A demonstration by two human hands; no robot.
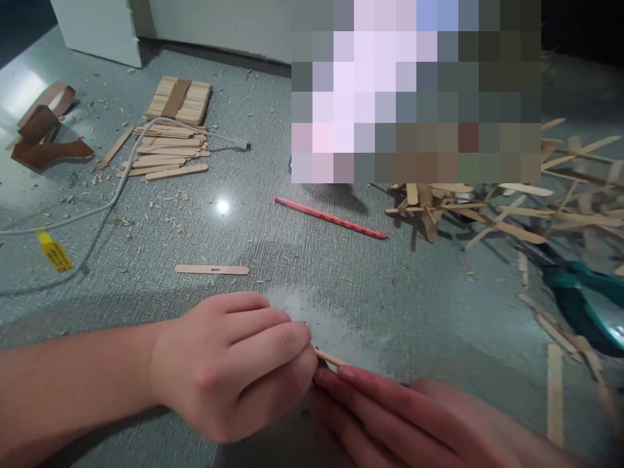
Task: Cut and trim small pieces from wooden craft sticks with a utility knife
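Note:
My left hand is closed, its fingers curled around one end of a wooden craft stick. Only a short, thin length of that stick shows between my two hands. From the lower right, my right hand has its fingers pressed together against the stick's other end. A small dark patch lies under the fingertips; I cannot make out what it is. Pale dust is spread on the table just beyond the hands. A loose craft stick with a small dark mark lies above my left hand.
A red pencil lies mid-table. Bundled craft sticks, loose sticks and a pale cable are at the left, beside curled brown strips. On the right are piled sticks and a teal-handled tool. A pixelated patch covers the upper middle.

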